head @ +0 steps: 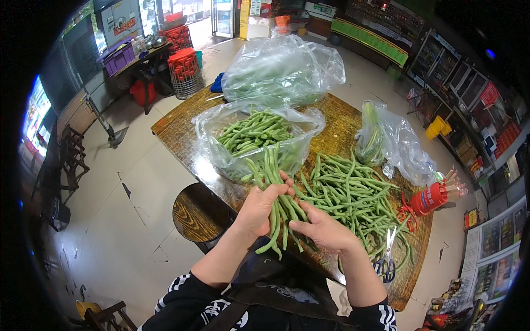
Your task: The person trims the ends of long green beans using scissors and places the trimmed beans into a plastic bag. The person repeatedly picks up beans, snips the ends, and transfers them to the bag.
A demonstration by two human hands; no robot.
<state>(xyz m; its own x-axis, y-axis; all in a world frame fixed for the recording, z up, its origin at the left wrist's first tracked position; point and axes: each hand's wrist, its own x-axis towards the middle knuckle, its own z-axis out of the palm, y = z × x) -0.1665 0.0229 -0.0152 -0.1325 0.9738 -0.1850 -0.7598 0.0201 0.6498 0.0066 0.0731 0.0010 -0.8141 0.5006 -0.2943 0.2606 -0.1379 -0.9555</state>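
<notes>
My left hand (265, 202) is closed around a bunch of long green beans (273, 171), whose ends stick out above and below the fist. My right hand (325, 229) has its thumb and fingers at the bunch's right side; whether it grips any beans itself is hard to see. Just beyond, an open clear plastic bag (306, 128) holds many shorter bean pieces (254, 130). A loose heap of long green beans (352, 190) spreads over the wooden table (178, 128) to the right. Scissors with dark handles (387, 258) lie at the heap's near edge, blades slightly apart.
A large filled clear bag (281, 70) stands at the table's far side. To the right are a bagged bundle of green stalks (370, 132), red chillies (408, 215) and a red tub of chopsticks (432, 198). A round wooden stool (201, 213) stands by the left table edge.
</notes>
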